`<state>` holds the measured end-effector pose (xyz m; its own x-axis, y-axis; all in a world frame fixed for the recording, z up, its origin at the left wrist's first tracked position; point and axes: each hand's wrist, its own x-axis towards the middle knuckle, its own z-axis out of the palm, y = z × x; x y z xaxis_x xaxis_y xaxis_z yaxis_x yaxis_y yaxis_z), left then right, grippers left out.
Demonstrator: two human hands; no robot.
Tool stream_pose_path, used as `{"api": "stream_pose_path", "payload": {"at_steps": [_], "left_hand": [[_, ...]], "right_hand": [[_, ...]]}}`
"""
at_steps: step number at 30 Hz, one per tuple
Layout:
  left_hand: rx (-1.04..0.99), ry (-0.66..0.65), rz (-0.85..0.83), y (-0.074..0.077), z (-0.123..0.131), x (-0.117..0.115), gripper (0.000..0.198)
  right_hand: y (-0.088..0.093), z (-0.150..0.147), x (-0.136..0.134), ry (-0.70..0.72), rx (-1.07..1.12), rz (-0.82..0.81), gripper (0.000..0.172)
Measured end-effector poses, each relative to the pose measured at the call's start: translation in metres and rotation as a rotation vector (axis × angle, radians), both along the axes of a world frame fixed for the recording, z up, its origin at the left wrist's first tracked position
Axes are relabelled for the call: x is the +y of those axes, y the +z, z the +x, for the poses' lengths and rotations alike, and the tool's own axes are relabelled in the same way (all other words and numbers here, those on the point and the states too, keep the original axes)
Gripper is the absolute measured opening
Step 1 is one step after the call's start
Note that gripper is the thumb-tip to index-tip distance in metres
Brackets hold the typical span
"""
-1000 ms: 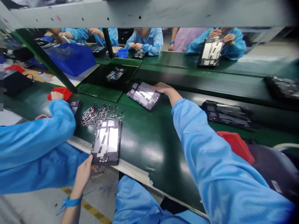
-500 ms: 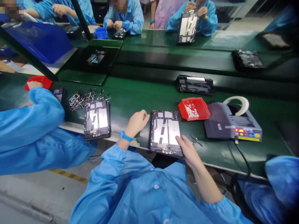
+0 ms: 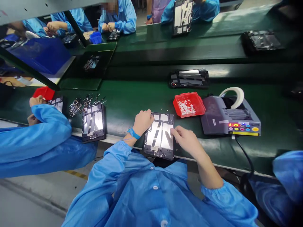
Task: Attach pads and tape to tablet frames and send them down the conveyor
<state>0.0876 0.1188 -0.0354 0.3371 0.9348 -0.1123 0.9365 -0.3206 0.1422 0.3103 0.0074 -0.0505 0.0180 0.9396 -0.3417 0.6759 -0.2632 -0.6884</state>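
Left hand (image 3: 142,121) — fingers curled on the tablet frame's (image 3: 159,136) top-left corner. Right hand (image 3: 186,141) — fingers loosely bent, tips touching its right edge; frame flat on bench (image 3: 132,101). Red tray (image 3: 188,104) just beyond right fingers.

Counted on desk (image 3: 132,97), near side: 2 open tablet frames, one (image 3: 159,135) centre, one (image 3: 93,122) to left. 1 red tray (image 3: 188,104). 1 tape dispenser (image 3: 230,116). 1 tape roll (image 3: 233,94). 1 blue bin (image 3: 96,37) far back. Approx. 4 more frames farther off.
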Motion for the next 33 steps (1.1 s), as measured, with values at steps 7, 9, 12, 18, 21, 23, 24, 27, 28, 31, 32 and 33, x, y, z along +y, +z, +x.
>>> {"api": "stream_pose_path", "payload": {"at_steps": [7, 9, 12, 18, 21, 23, 24, 27, 28, 31, 32, 33], "left_hand": [[-0.342, 0.235, 0.152, -0.017, -0.001, -0.028, 0.018], [-0.442, 0.323, 0.122, -0.021, -0.001, -0.031, 0.017], [-0.507, 0.388, 0.098, -0.025, 0.001, -0.033, 0.017], [-0.503, 0.379, 0.094, -0.028, 0.000, -0.033, 0.021], [-0.482, 0.364, 0.105, -0.028, 0.000, -0.034, 0.023], [-0.473, 0.359, 0.115, -0.028, 0.000, -0.034, 0.023], [-0.471, 0.359, 0.118, -0.028, 0.001, -0.034, 0.024], [-0.477, 0.369, 0.117, -0.028, 0.001, -0.034, 0.023], [-0.480, 0.377, 0.114, -0.027, 0.001, -0.035, 0.023], [-0.481, 0.403, 0.108, -0.025, 0.002, -0.035, 0.024], [-0.478, 0.405, 0.105, -0.024, 0.002, -0.035, 0.024], [-0.476, 0.404, 0.102, -0.024, 0.002, -0.035, 0.024]], "right_hand": [[-0.020, -0.052, 0.073, 0.093, 0.109, 0.431, 0.020], [-0.026, -0.062, 0.085, 0.125, 0.085, 0.471, 0.024], [-0.032, -0.067, 0.089, 0.146, 0.076, 0.475, 0.029], [-0.035, -0.062, 0.091, 0.163, 0.090, 0.469, 0.037], [-0.034, -0.061, 0.096, 0.198, 0.080, 0.447, 0.036], [-0.035, -0.060, 0.099, 0.218, 0.071, 0.441, 0.031], [-0.035, -0.059, 0.100, 0.227, 0.073, 0.445, 0.029], [-0.036, -0.059, 0.100, 0.236, 0.083, 0.470, 0.026], [-0.036, -0.058, 0.099, 0.227, 0.075, 0.485, 0.027], [-0.035, -0.059, 0.094, 0.186, 0.027, 0.537, 0.032], [-0.035, -0.060, 0.092, 0.186, 0.018, 0.550, 0.032], [-0.034, -0.061, 0.090, 0.196, 0.016, 0.558, 0.032]]}}
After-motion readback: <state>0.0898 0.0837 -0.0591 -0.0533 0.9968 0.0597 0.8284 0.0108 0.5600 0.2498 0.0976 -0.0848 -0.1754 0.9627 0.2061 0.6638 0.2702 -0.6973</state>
